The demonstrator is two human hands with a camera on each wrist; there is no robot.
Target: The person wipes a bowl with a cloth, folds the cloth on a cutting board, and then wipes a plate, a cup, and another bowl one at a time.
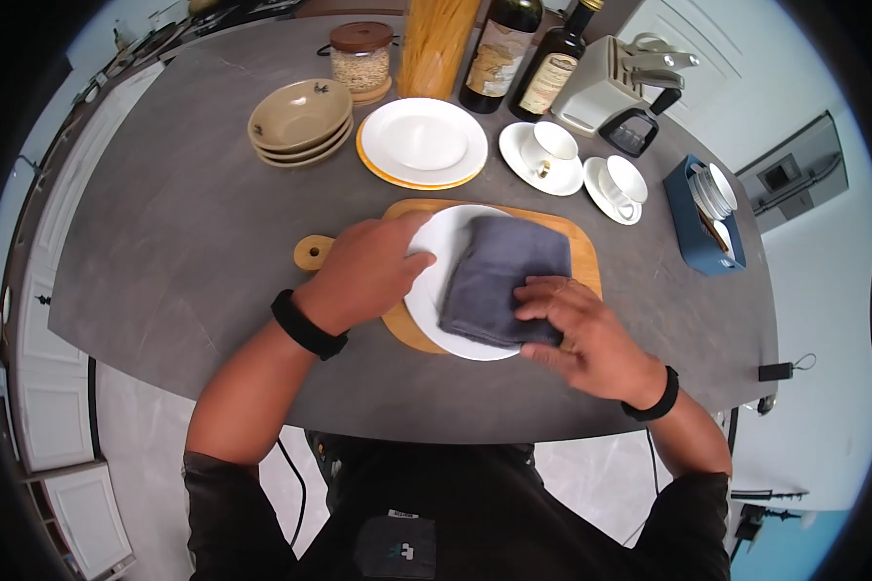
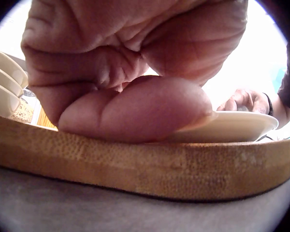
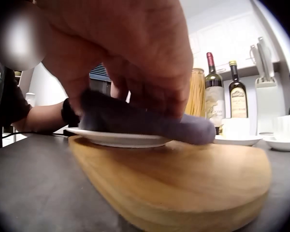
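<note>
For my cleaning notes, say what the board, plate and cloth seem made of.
Board: wood, perhaps bamboo, smooth to the eye; fine grain shows.
Plate: probably glazed ceramic, for its smooth white sheen, though plastic is possible.
Cloth: soft, matt fabric, perhaps microfibre, from its fuzzy surface and rounded folds.

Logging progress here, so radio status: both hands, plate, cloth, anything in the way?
Left hand gripping the plate's left rim. Right hand gripping the folded gray cloth. Plate on wooden board, cloth covering most of its right side.
</note>
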